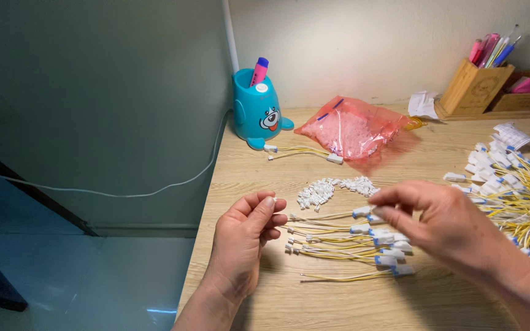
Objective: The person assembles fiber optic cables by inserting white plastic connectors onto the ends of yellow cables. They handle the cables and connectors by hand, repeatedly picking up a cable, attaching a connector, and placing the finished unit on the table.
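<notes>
Yellow wires (345,239) lie between the hands: left hand (248,236) pinches a small white cap (272,200); right hand (440,222) fingers pinched narrow above them.

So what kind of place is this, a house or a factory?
Probably a desk at home used for small assembly work. The wooden table stands against a plain wall, with a blue animal-shaped pen holder, and piles of yellow wire leads and tiny white connectors by the hands.
</notes>
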